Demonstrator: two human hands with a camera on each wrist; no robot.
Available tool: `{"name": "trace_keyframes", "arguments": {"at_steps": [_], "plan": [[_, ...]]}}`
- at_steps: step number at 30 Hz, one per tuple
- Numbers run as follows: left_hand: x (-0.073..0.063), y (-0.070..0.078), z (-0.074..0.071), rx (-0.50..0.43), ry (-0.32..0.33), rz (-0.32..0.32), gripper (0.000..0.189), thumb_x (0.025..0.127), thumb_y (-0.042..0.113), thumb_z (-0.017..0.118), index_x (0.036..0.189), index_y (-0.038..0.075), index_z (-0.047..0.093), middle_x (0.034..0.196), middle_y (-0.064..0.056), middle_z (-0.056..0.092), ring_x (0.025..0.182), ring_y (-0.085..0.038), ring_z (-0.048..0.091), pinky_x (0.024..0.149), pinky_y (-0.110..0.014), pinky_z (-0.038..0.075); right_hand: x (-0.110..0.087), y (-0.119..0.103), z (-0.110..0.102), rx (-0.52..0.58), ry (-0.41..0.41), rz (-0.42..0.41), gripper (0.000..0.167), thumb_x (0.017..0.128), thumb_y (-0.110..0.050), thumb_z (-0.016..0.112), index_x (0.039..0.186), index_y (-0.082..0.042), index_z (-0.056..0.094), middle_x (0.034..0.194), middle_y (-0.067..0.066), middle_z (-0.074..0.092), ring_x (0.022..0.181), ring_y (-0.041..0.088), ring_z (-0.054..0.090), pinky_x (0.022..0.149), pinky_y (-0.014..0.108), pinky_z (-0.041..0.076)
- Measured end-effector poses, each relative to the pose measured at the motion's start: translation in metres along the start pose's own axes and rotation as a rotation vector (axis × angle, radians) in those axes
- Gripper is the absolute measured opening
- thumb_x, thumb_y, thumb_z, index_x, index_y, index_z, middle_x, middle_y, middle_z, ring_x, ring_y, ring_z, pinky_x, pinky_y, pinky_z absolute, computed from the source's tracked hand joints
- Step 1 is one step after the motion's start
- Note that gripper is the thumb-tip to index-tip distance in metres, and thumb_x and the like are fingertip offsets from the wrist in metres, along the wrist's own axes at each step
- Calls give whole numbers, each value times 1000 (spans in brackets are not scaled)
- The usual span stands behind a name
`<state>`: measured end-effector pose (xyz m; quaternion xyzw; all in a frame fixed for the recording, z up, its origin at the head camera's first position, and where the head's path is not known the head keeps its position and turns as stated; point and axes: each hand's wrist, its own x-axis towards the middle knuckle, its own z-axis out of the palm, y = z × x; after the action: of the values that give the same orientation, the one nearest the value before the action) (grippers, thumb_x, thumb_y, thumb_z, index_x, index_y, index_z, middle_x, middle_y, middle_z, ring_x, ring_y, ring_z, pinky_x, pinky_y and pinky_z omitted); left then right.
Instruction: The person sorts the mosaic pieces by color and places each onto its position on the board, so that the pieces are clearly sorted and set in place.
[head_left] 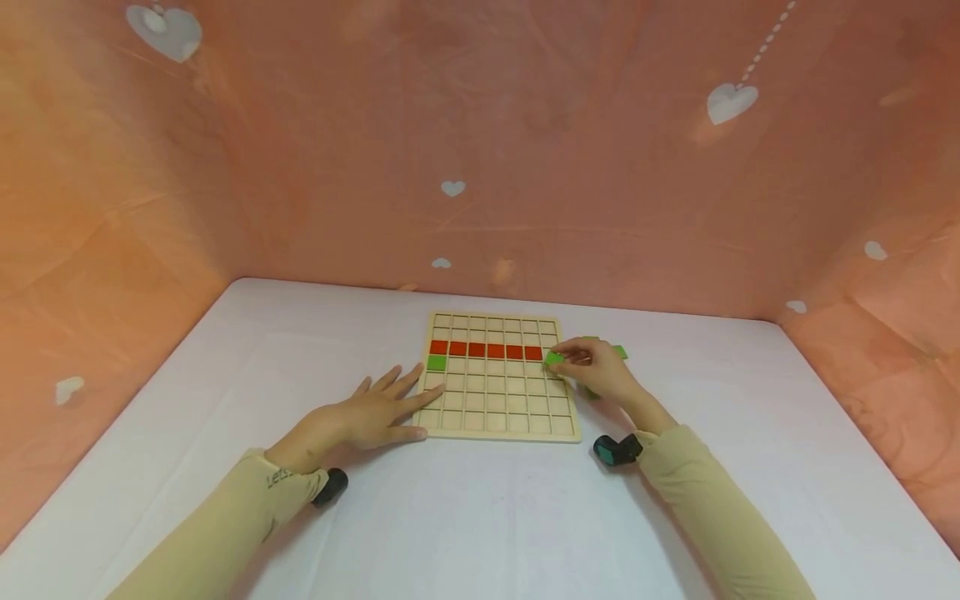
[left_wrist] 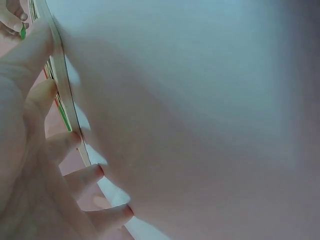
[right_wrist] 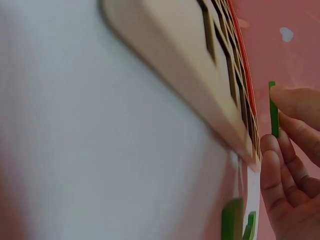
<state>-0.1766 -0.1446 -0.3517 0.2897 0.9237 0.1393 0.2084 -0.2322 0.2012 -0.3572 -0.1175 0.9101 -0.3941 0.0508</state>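
Right hand (head_left: 600, 367) pinches a green tile (head_left: 553, 358) over the board (head_left: 498, 427), right end of the red row (head_left: 485, 350). Left hand (head_left: 371, 414) lies flat, steadying the board's left edge. Judged: placing step; next, seat the tile squarely in a cell.

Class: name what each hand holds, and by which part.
The right hand pinches a green tile by its edge. The left hand holds nothing, lying flat against the wooden board.

Bright, even, pink-tinted light; soft shadows; head view bends at edges; wrist views blurred.
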Motion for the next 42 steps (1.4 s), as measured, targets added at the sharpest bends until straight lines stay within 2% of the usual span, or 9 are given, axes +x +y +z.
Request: {"name": "trace_keyframes", "arguments": {"at_steps": [8,17,22,31,35,42], "plan": [[1,2,0,3,-4,-9,66,97,47,48,153,22,23,160,-20,4,144,-50,3,107,-73,6,5,-6,9,1,-12,8,33,88,-18,70,116,-3,67,106,15,66,99,28,62,90,44,49],[1,2,1,9,-5,-14,66,98,47,47,154,22,23,161,-19,4,144,-49,2,107,-73,6,10,-13,16,12,-22,-73,32,87,-15,71,115,-1,67,111,16,66,97,28,62,89,43,50],[1,2,1,6,-9,-20,66,98,47,47,154,23,23,161,-19,4,145,-48,2,108,-72,5,11,-17,20,32,-39,-64,32,87,-14,70,116,-1,66,111,16,66,97,27,61,88,42,50],[1,2,-2,19,-29,-23,66,98,46,47,154,22,21,161,-19,2,145,-48,1,108,-73,6,17,-27,28,28,-55,-66,32,86,-17,72,115,-5,68,104,11,67,91,21,61,80,33,49],[1,2,-2,19,-27,-24,66,98,46,47,154,22,21,161,-19,2,144,-49,2,108,-73,6,20,-31,32,64,-70,-76,31,86,-14,71,115,-3,67,101,12,67,88,19,60,78,29,48],[2,1,-3,14,-25,-19,66,98,45,48,154,22,22,161,-20,3,144,-49,3,108,-73,7,25,-35,40,91,-80,-77,30,86,-12,71,114,-2,67,100,11,65,86,18,59,77,28,48]]}}
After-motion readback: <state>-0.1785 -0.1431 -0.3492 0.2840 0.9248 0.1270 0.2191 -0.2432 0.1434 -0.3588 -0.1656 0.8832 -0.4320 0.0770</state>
